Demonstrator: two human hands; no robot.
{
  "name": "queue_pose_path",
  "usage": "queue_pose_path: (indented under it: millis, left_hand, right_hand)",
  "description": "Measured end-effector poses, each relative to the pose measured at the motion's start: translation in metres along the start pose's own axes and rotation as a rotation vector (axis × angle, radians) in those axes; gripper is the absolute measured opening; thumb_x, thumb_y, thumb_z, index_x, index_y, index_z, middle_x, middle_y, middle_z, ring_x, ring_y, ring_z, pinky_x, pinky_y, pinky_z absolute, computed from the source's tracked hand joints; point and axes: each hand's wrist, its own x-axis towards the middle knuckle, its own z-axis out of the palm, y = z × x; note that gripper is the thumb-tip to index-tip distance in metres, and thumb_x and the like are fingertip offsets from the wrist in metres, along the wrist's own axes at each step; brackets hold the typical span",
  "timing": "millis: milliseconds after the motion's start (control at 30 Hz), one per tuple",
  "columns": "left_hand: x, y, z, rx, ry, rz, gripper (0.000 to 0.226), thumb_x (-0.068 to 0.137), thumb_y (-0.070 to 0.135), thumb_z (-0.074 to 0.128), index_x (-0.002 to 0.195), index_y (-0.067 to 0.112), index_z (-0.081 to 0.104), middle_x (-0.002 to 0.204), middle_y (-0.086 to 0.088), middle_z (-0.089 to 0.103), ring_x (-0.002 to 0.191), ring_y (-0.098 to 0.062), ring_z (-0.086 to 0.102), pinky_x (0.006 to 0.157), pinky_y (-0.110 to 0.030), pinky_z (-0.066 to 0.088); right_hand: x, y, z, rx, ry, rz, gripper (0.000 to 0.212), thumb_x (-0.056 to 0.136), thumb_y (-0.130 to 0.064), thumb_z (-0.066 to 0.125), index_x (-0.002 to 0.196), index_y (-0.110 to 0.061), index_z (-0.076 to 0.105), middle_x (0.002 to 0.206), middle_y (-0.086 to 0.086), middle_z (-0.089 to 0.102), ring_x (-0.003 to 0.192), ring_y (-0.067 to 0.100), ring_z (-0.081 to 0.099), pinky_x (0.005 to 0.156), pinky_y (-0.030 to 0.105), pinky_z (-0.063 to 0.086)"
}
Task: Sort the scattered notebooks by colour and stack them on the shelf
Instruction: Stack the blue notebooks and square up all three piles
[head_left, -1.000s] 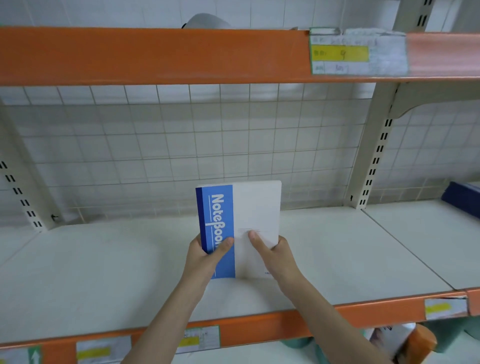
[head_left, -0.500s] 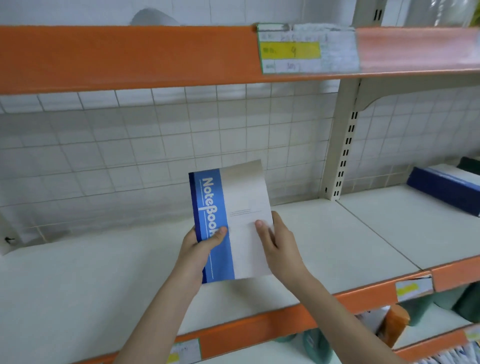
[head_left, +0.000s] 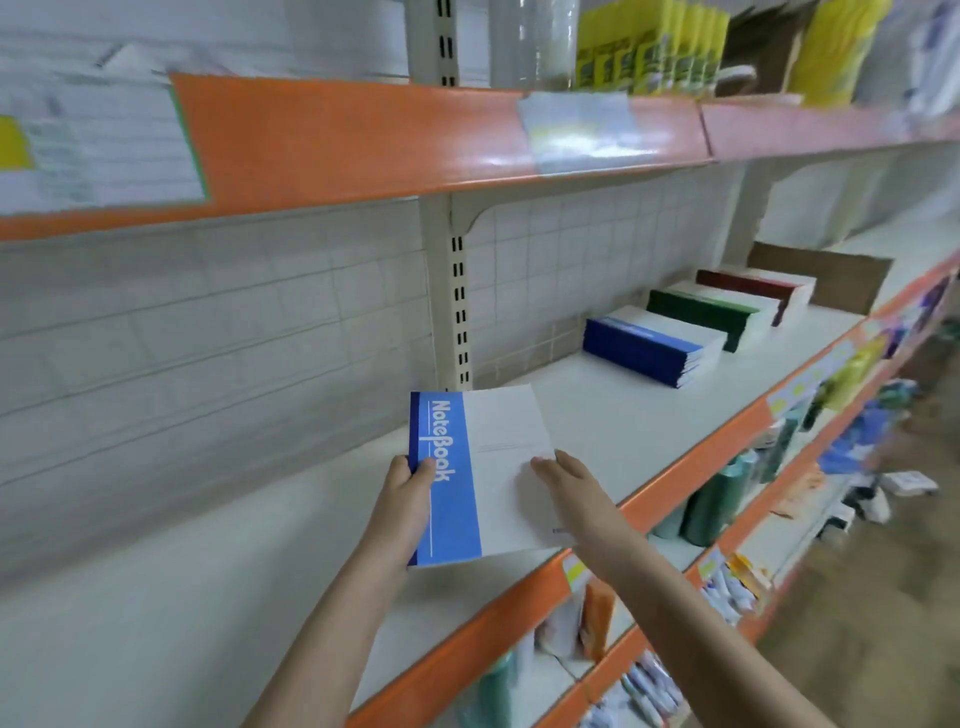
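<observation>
Blue notebook (head_left: 480, 478) gripped at spine by left hand (head_left: 402, 512), right hand (head_left: 569, 486) fingers flat on cover, above shelf (head_left: 623, 415).

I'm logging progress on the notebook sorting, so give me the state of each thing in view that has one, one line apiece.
blue notebook: held flat above the shelf, cover up.
left hand: grips its spine edge.
right hand: fingers on its cover.
blue stack: lying flat on the shelf.
green stack: flat, behind the blue.
dark red stack: flat, farthest along.
</observation>
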Motion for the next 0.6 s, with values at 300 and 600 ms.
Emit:
queue_pose_path:
  millis: [300, 600]
  left_hand:
    - [0.03, 0.019, 0.15, 0.012, -0.188, -0.04, 0.015, 0.102, 0.024, 0.04, 0.097, 0.011, 0.047, 0.089, -0.007, 0.06, 0.073, -0.02, 0.06, 0.055, -0.028, 0.042]
    - [0.039, 0.022, 0.288, 0.04, -0.362, -0.097, 0.016, 0.101, 0.028, 0.042, 0.097, 0.014, 0.049, 0.089, -0.006, 0.064, 0.073, -0.018, 0.062, 0.052, -0.026, 0.043]
  right_hand:
    - [0.03, 0.011, -0.137, 0.143, 0.19, 0.061, 0.013, 0.095, -0.016, 0.041, 0.088, -0.012, 0.05, 0.08, 0.008, 0.046, 0.065, 0.018, 0.046, 0.04, 0.015, 0.033]
    - [0.054, 0.034, -0.265, 0.118, 0.382, 0.098, 0.019, 0.094, -0.011, 0.041, 0.077, -0.015, 0.046, 0.067, 0.002, 0.041, 0.056, 0.015, 0.038, 0.036, 0.014, 0.027]
